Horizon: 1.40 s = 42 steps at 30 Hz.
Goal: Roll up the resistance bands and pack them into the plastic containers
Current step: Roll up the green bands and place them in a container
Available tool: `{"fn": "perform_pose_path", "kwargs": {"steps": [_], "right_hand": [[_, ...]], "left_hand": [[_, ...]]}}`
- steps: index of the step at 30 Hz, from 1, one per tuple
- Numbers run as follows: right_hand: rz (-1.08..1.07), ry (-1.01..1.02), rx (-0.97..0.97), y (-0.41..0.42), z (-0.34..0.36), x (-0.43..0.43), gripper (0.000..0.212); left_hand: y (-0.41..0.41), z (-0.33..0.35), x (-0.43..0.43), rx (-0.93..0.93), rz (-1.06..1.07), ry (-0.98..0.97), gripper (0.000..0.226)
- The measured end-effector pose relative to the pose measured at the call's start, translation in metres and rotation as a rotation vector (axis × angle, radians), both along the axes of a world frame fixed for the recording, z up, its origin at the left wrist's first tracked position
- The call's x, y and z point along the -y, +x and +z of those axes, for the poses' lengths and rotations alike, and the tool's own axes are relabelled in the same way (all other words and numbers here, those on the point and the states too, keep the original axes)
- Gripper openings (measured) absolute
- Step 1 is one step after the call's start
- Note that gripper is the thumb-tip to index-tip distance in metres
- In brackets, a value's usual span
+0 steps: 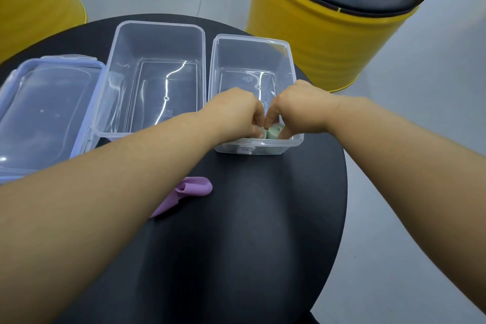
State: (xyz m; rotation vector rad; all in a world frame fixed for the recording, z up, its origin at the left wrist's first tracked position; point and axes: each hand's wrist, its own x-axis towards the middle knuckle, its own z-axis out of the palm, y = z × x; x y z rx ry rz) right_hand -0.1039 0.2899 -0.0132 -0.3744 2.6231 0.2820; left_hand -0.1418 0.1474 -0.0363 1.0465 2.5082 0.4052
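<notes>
Both hands are lowered into the right-side clear plastic container point(252, 40), the left hand point(236, 110) and the right hand point(297, 108) meeting over a rolled green band point(274, 131), and their fingers point(256, 126) are curled around this roll and pinch it from two sides. The roll sits directly under the fingertips, at the near end of the container, close to its near wall. I think the step in hand is to set the roll down so that it does not open, because such rubber probably wants to spring back. It is better to press the loose end against the near wall or the corner, then release one hand first while the other holds the coil, and lift away slowly. A purple band point(196, 187) lies unrolled on the black tabletop point(263, 218), nearer to the person than the fingers and to their left, partly hidden under the left forearm; it seems to be the next one to roll. The other clear container point(157, 34), just left of the fingers, has nothing in it
</notes>
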Motion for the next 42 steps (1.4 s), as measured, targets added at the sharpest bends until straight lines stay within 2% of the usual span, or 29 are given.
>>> {"fn": "perform_pose_path", "kwargs": {"steps": [8, 17, 27, 42], "right_hand": [[-0.112, -0.129, 0.162, -0.002, 0.007, -0.001, 0.036], [-0.066, -0.067, 0.054, 0.002, 0.006, -0.001, 0.029], [-0.048, -0.107, -0.026, 0.002, -0.004, -0.012, 0.018], [-0.063, -0.068, -0.044, 0.014, 0.001, -0.014, 0.027]], "left_hand": [[0.002, -0.001, 0.003, 0.019, 0.008, 0.023, 0.024], [0.002, -0.001, 0.002, 0.016, 0.0, 0.023, 0.024], [0.003, 0.0, 0.002, 0.01, -0.014, 0.016, 0.023], [0.009, 0.006, 0.003, 0.011, -0.035, -0.007, 0.022]]}}
